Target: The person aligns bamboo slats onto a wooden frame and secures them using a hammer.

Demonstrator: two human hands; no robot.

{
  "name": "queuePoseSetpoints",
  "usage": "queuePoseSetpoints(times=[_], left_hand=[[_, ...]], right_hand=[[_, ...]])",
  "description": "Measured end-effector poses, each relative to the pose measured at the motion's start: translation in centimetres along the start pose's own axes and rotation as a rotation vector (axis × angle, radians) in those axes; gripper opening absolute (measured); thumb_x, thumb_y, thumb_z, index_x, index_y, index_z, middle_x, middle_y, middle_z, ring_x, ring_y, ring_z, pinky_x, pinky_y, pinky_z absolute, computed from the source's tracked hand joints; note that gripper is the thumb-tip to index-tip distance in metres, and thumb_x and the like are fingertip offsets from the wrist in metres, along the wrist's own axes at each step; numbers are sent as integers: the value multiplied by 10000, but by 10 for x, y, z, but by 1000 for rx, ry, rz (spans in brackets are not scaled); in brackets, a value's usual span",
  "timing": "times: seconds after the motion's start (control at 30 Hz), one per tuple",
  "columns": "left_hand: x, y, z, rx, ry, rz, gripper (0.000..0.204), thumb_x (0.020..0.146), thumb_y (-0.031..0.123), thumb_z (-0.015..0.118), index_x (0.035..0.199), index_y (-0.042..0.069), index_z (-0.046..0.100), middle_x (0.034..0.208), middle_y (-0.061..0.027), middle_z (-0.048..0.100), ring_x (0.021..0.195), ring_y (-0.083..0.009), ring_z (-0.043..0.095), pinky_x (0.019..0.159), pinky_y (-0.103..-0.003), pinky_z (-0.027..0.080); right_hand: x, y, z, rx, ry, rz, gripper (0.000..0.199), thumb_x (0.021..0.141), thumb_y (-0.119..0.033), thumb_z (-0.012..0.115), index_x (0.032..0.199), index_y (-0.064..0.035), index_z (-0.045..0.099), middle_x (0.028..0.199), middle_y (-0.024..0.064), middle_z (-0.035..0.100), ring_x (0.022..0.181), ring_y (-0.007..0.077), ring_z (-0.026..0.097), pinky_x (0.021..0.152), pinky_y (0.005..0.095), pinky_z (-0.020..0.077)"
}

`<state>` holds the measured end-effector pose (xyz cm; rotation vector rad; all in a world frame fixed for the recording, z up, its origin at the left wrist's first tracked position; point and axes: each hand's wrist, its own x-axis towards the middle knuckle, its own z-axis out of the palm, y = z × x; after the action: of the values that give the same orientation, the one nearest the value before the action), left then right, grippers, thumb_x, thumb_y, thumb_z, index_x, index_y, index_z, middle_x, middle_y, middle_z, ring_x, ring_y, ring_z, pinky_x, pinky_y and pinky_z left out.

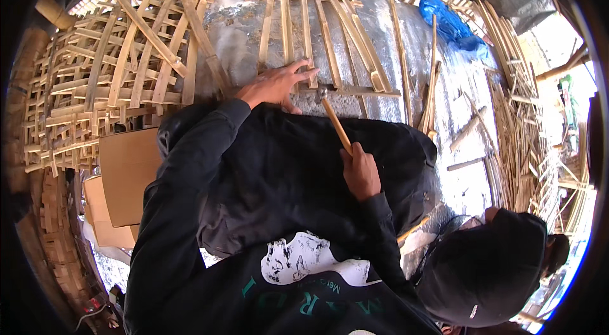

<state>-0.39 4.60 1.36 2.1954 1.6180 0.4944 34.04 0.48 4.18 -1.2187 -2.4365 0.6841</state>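
My left hand [276, 85] lies flat with fingers spread on a row of thin bamboo slats [330, 37] laid over a silvery sheet [380, 24]. It presses where the slats meet a cross strip [361, 90]. My right hand [360, 170] grips the wooden handle of a small hammer [335, 121]. The hammer's metal head [322, 91] sits just right of my left fingertips, on or just above the cross strip. Both of my arms are in black sleeves.
Stacked woven bamboo frames [108, 75] fill the left. Cardboard pieces [127, 170] lie at lower left. Loose bamboo strips [520, 119] pile up on the right, near a blue plastic bag [451, 23]. Another person's head in a black cap [485, 268] is at lower right.
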Motion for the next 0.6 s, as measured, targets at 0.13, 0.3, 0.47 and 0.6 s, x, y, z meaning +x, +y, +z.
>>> queuePoseSetpoints(times=[0.13,0.3,0.47,0.6], left_hand=[[0,0,6,-20,-14,-15,1270,601,452,974,1654,255,291,1681,-153,258,1445,-440,445,1143,-517,454],[-2,4,8,-26,54,51,1253,611,446,969,1652,247,301,1687,-148,257,1439,-433,457,1135,-511,459],[-4,3,18,-15,46,-10,1256,591,417,974,1645,221,320,1692,-175,250,1433,-454,456,1145,-517,445],[-5,-7,28,-17,109,48,1257,591,396,973,1644,191,317,1690,-185,244,1433,-468,448,1165,-523,427]], right_hand=[[-6,-13,-7,112,150,-10,253,1055,-213,590,975,-12,459,702,294,617,679,521,610,589,619,455],[-12,4,4,-97,138,-50,252,1063,-209,581,982,-7,454,738,297,619,718,523,610,610,622,443],[-17,-23,3,20,42,76,244,1058,-215,584,991,-14,464,788,295,634,789,508,631,644,620,462],[-14,-15,17,-52,112,48,248,1054,-212,592,978,-16,460,776,290,631,768,514,625,637,621,456]])
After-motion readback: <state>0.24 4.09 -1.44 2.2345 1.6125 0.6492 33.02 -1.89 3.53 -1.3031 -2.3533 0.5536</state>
